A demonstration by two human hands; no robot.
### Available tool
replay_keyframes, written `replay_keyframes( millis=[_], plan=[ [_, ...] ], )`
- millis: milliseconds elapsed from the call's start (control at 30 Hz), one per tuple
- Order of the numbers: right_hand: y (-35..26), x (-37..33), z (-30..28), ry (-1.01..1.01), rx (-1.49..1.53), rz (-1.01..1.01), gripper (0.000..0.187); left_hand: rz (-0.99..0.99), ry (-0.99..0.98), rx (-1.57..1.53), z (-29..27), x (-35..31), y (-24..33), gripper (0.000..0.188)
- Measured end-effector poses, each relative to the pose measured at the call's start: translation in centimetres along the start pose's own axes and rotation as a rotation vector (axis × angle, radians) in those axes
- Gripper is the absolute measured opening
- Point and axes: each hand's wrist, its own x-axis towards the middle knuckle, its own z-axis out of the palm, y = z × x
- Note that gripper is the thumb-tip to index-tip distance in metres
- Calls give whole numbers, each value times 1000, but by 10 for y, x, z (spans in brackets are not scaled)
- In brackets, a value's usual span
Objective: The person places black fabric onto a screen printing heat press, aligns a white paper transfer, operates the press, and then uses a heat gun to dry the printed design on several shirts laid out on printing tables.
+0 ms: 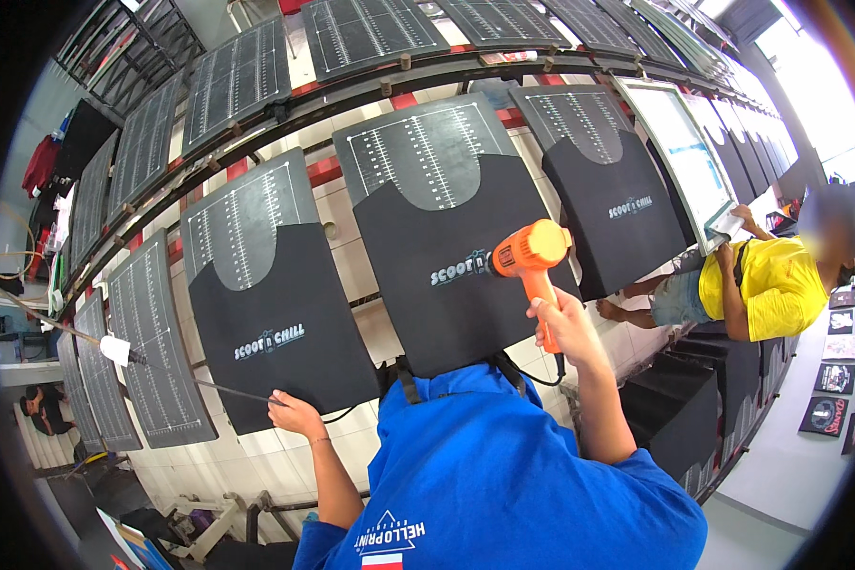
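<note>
My right hand is wrapped round the handle of an orange heat gun. Its nozzle points left, over the printed design on a black fabric piece in front of me. That piece lies on a dark platen marked with white ruler lines. At the lower left, my left hand is closed round a thin dark cord, which stretches off to the left. Beside that hand lies another printed black fabric piece on its own platen.
On the right, a person in a yellow shirt handles a framed screen near a third printed black piece. Several ruled platens line a dark rail at the back. A white object hangs near the cord at left.
</note>
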Motion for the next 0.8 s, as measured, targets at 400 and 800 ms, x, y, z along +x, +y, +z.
replay_keyframes(
  millis=[400, 800],
  plan=[
    [3, -1, 17, -107, -82, 6, 27, -30, -26, -21, -5, 1, 4, 48],
    [2, -4, 39, -147, -108, -41, 29, 1, 60, -52, 1, 0, 2, 45]
  ],
)
